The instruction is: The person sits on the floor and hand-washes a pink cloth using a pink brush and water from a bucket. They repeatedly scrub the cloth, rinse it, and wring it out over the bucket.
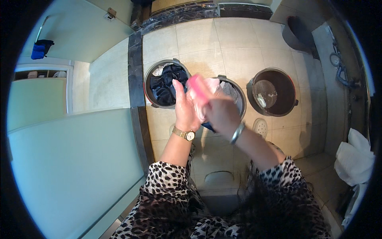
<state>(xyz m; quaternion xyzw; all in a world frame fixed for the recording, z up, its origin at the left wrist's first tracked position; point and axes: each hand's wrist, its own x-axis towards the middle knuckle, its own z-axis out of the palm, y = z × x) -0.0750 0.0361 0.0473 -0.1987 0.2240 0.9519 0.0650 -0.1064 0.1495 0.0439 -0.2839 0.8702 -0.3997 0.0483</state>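
My left hand [185, 110] is turned palm up with its thumb raised, holding a wet, pale pink cloth [212, 84] across the palm and fingers. A bright pink brush [198, 87], its exact shape blurred by motion, is gripped in my right hand [222, 115] and lies against the cloth. Both hands are over the near side of a bucket [243, 103] with grey fabric [229, 90] inside, which they partly hide. Left of it stands another bucket [146, 92] holding soaked dark clothes [167, 82] and a whitish piece of fabric.
At right stands a dark brown bucket [285, 89] with a small whitish thing [261, 100] at its bottom. Another dark bin [298, 33] is by the far right wall. A frosted glass panel [74, 167] borders my left, and white towels [353, 158] are at my right.
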